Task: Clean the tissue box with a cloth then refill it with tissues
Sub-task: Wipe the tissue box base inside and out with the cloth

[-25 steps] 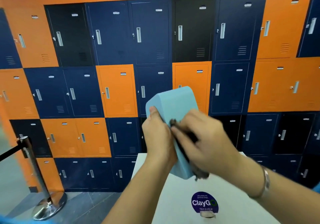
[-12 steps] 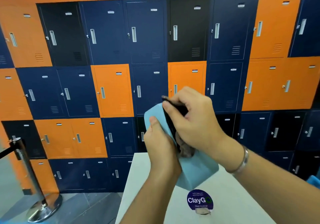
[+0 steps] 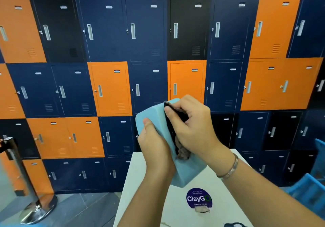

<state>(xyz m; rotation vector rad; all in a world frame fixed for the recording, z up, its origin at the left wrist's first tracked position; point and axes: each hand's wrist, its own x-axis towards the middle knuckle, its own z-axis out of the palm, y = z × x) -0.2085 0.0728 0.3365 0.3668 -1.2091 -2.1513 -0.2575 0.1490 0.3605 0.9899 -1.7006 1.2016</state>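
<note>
A light blue tissue box [image 3: 153, 114] is held up in the air above the white table [image 3: 140, 182], tilted on end. My left hand [image 3: 154, 147] grips its left side, thumb on the near face. My right hand [image 3: 191, 128] pinches a dark cloth [image 3: 171, 121] against the box's right face, near its upper end. A crumpled brownish part of the cloth [image 3: 182, 153] hangs below my right hand. A metal bracelet [image 3: 230, 168] sits on my right wrist.
A purple round ClayGo sticker [image 3: 198, 198] lies on the table below the box. A wall of orange, navy and black lockers [image 3: 109, 89] stands behind. A chrome stanchion post [image 3: 22, 177] is at left; blue baskets [image 3: 309, 189] at right.
My right hand with the cloth slid from the lower part of the box up to its upper end. The box tilted a little in my left hand.
</note>
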